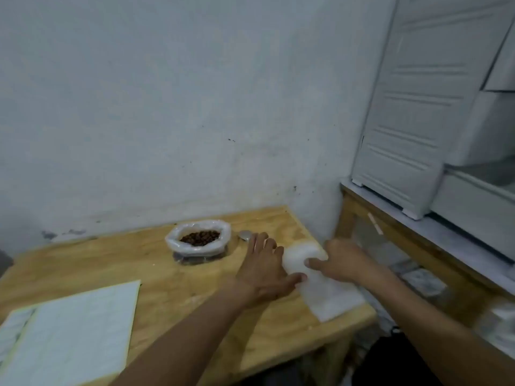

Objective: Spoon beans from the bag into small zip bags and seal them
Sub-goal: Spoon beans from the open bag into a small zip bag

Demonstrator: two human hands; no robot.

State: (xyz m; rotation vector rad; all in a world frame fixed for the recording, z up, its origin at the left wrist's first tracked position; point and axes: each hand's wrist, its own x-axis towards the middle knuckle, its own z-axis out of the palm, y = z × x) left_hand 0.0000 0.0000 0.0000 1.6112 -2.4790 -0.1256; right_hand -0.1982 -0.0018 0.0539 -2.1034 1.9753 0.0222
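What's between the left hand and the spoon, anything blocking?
Nothing visible. The left hand lies flat on the table with its fingertips right at the spoon, partly covering it. The bean bag sits to the left, off that line. The right hand is on the zip bags.

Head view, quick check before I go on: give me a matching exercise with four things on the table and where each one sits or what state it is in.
Things:
1. bean bag
2. spoon
3. zip bags
4. paper sheet

Places or states:
A. near the table's near-left corner, lying flat
B. at the table's right edge, under both hands
C. toward the back of the table, top rolled open, brown beans showing
D. just right of the bean bag, partly hidden by the left hand

Pairs: 1-C, 2-D, 3-B, 4-A

The right hand also rests on the zip bags.
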